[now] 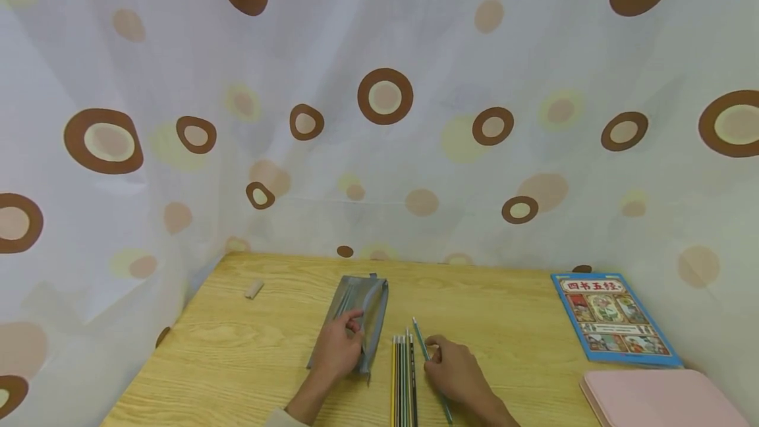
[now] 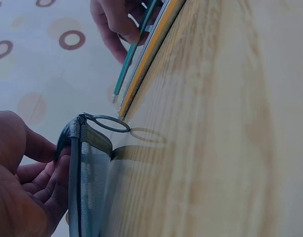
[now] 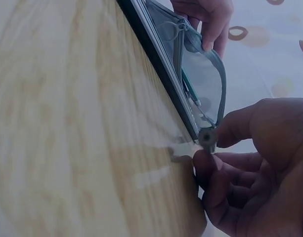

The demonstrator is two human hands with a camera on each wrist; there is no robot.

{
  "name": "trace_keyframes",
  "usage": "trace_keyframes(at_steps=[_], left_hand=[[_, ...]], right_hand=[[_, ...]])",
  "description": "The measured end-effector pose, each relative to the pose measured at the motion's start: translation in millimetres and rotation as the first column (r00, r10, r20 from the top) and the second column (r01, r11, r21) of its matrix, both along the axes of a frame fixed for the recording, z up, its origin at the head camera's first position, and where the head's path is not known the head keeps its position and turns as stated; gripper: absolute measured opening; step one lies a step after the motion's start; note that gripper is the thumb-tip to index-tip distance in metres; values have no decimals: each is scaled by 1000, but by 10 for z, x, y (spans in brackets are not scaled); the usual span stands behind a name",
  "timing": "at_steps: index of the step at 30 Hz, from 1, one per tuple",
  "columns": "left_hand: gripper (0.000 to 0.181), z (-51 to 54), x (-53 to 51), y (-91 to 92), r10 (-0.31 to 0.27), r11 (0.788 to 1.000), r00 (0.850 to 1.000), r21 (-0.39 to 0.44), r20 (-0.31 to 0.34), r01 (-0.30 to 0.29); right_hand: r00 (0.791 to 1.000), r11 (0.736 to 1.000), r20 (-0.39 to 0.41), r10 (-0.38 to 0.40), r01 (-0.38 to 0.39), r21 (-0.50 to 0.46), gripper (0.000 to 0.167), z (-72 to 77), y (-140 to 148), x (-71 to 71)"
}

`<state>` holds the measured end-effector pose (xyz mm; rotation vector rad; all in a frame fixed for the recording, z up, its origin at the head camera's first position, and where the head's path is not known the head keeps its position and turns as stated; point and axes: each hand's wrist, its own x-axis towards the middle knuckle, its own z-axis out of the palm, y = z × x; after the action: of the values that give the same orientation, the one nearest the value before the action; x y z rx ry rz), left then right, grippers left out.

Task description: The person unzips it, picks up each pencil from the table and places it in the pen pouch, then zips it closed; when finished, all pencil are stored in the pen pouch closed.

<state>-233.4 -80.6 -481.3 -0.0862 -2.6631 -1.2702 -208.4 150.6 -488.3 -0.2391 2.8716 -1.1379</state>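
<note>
A grey mesh zip pencil case (image 1: 376,321) lies on the wooden table, with slim pencil-like shapes showing through its mesh. My left hand (image 1: 337,349) pinches the edge of its opening between thumb and fingers, and the left wrist view shows the case (image 2: 94,173) held up on its side, zip pull ring at the near end. Just right of it lies a row of several pencils (image 1: 403,374), yellow, dark and green. Beside that row my right hand (image 1: 458,371) pinches a teal pencil (image 1: 420,336); its blunt end (image 3: 207,138) faces the right wrist camera.
A small light eraser-like block (image 1: 254,289) lies at the back left of the table (image 1: 225,361). At the right are a blue-bordered picture book (image 1: 613,329) and a pink flat case (image 1: 661,395). A spotted sheet (image 1: 332,170) hangs behind and at both sides.
</note>
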Motion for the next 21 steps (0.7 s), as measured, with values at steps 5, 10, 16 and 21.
trace_keyframes(at_steps=[5,10,16,21], left_hand=[[37,5,-5,2,-4,1000,1000,7,4,4],[36,-6,-10,6,-1,1000,1000,4,1,1],[36,-13,-16,15,-6,1000,1000,8,12,6],[36,-12,-10,11,-10,1000,1000,10,16,10]], right_hand=[[999,998,26,28,-26,-64,47,-12,40,-59],[996,984,71,57,-44,-170,53,22,35,-109],[985,945,130,112,-65,-320,63,45,3,-159],[980,926,146,135,-72,-372,66,60,-61,-276]])
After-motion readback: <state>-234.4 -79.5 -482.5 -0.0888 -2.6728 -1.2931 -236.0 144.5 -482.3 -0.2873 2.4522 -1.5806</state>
